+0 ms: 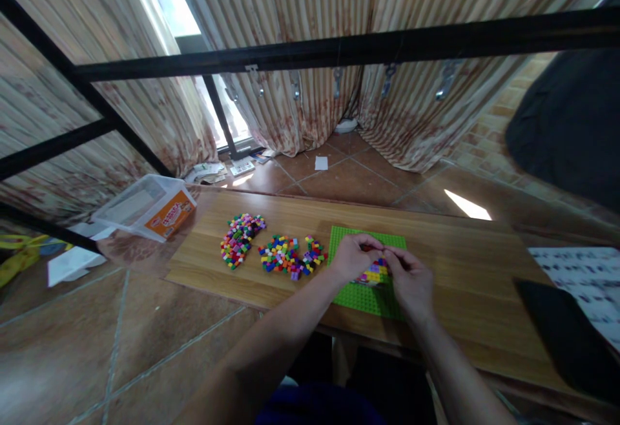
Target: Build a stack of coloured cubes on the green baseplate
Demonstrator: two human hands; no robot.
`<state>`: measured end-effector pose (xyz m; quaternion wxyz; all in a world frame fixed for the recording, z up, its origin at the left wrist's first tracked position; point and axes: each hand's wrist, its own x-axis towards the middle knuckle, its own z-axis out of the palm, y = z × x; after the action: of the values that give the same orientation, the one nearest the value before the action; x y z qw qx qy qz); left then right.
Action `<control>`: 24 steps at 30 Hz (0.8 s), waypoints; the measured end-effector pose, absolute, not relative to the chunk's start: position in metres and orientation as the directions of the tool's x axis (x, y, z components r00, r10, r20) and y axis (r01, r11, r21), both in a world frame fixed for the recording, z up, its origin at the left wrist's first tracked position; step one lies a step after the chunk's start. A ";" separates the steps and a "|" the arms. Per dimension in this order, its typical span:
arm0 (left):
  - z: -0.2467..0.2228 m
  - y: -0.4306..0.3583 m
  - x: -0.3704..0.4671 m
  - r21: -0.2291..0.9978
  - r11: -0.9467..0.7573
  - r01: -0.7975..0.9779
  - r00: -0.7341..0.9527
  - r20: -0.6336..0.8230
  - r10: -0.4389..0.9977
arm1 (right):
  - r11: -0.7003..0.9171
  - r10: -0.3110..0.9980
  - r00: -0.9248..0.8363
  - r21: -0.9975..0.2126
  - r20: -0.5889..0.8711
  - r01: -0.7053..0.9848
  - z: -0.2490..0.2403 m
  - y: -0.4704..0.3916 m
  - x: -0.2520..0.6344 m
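Observation:
A green studded baseplate (pixel 361 299) lies on the wooden table, partly covered by my hands. On it sits a block of colourful toy bricks (pixel 375 273) in yellow, purple, red and other colours. My left hand (pixel 357 256) is over the plate's upper half, fingers pinched together. From the right, my right hand (pixel 411 278) meets it, its thumb and fingers also closed. The fingertips come together just above the brick block; whatever is between them is too small and hidden to name.
Left of the plate lie loose bricks in a middle pile (pixel 281 256) and a curved pile (pixel 237 238). A clear plastic box (pixel 145 205) with an orange label stands past the table's left end. A black flat object (pixel 562 334) lies at the right, by a printed sheet (pixel 581 270).

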<state>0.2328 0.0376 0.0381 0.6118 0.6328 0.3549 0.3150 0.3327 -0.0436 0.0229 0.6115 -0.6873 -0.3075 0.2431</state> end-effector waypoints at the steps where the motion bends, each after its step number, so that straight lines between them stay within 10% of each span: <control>1: 0.038 0.038 0.233 0.998 0.000 0.067 0.547 -0.037 0.836 | -0.057 0.722 0.691 -0.990 0.048 0.128 0.022 -0.044 0.333; 24: 0.045 0.028 0.142 0.997 -0.028 -0.065 0.369 0.050 0.928 | -0.112 0.574 0.810 -0.991 -0.124 -0.073 -0.003 -0.120 0.349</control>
<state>0.1416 0.0277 0.0453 0.5899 0.5801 0.3719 0.4210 0.3491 -0.1205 -0.0026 0.6421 -0.7018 -0.1783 0.2518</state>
